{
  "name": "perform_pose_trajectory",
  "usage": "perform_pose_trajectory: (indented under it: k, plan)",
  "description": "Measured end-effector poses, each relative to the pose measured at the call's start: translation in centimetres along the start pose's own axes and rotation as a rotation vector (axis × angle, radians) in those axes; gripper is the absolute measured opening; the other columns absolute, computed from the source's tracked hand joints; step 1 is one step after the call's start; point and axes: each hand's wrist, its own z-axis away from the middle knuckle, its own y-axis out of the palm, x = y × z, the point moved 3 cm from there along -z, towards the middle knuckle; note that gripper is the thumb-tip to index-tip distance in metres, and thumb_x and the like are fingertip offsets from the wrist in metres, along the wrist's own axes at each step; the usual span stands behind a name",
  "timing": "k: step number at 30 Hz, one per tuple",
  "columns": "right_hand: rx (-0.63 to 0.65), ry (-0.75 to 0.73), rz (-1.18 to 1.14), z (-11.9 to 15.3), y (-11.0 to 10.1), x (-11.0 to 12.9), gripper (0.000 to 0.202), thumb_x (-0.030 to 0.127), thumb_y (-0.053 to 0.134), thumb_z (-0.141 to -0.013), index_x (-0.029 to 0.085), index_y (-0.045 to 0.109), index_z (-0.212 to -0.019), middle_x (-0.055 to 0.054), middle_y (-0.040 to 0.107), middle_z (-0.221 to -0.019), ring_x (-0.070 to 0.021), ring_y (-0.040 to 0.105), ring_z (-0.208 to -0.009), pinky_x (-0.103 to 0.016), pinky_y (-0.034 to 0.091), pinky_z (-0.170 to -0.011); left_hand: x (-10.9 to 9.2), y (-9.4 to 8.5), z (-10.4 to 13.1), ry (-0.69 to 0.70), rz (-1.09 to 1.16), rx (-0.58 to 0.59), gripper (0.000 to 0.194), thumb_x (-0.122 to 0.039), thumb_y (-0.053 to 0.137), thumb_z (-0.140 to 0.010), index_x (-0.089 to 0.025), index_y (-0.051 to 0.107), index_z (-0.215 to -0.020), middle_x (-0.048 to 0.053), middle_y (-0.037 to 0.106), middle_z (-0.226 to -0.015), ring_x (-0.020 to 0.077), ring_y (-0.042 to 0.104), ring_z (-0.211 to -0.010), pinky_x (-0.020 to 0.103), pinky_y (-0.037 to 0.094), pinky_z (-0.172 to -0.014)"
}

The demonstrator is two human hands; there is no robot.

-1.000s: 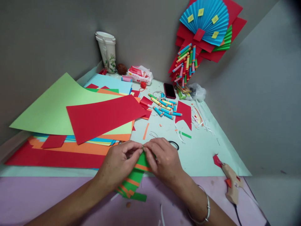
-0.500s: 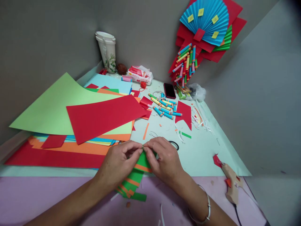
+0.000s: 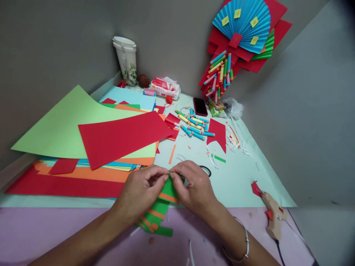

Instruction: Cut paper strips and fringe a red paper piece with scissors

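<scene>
The green paper (image 3: pixel 169 190) with orange stripes hangs just below the meeting fingertips, over the near edge of the pale sheet (image 3: pixel 235 184). The left hand (image 3: pixel 141 192) and the right hand (image 3: pixel 195 184) both pinch its upper edge between thumb and forefinger; whether that edge is curled is too small to tell. For a neat job, I would keep the pinch light and even—both thumbs working at the same pace—so that the edge stays straight and the stripe does not skew. More striped green strips (image 3: pixel 155 214) lie below, near the left wrist, and should be kept from snagging. A black loop handle (image 3: pixel 205 170) sits just beside the right hand; the paper rolls (image 3: pixel 195 127) lie farther back.

Compared with a second ago, little differs: the right knuckles ride slightly higher—the pinch stays put, and the rolls lie as they did.
</scene>
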Motion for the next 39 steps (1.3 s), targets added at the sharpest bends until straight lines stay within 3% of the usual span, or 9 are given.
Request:
perform_pose_trajectory:
  k: [6,12,26,39]
  plan:
    - [0.006,0.011,0.001,0.01,0.06,-0.04,0.014,0.011,0.055,-0.088,0.018,0.067,-0.087,-0.006,0.068,-0.082,-0.0195,0.062,-0.08,-0.032,0.05,-0.074,-0.03,0.16,-0.12,0.002,0.001,-0.002,0.016,-0.027,0.059,-0.082,-0.024,0.074,-0.083,-0.003,0.077,-0.076,0.0164,0.069,-0.072,0.024,0.051,-0.066]
    - [-0.074,-0.05,0.104,0.17,0.05,0.46,0.012,0.013,0.054,-0.09,0.018,0.064,-0.086,-0.007,0.066,-0.079,-0.0209,0.06,-0.077,-0.034,0.048,-0.072,-0.08,0.04,-0.14,-0.004,0.017,-0.027,0.013,-0.026,0.059,-0.081,-0.024,0.072,-0.081,-0.003,0.077,-0.076,0.0162,0.07,-0.071,0.023,0.052,-0.065]
    - [-0.002,-0.108,0.12,0.15,-0.01,0.7,0.013,0.01,0.052,-0.089,0.015,0.063,-0.088,-0.009,0.065,-0.08,-0.0216,0.06,-0.077,-0.034,0.049,-0.071,0.08,0.17,0.26,0.171,-0.103,-0.064,0.016,-0.021,0.059,-0.084,-0.025,0.074,-0.089,-0.003,0.076,-0.086,0.0149,0.068,-0.079,0.024,0.05,-0.075]
    - [-0.031,-0.108,0.097,0.26,0.06,0.5,0.011,0.01,0.053,-0.088,0.017,0.062,-0.087,-0.007,0.065,-0.079,-0.0199,0.06,-0.075,-0.032,0.049,-0.069,-0.1,0.13,0.24,0.178,-0.087,-0.02,0.021,-0.021,0.055,-0.088,-0.026,0.075,-0.094,-0.002,0.074,-0.087,0.0158,0.067,-0.083,0.024,0.048,-0.077]
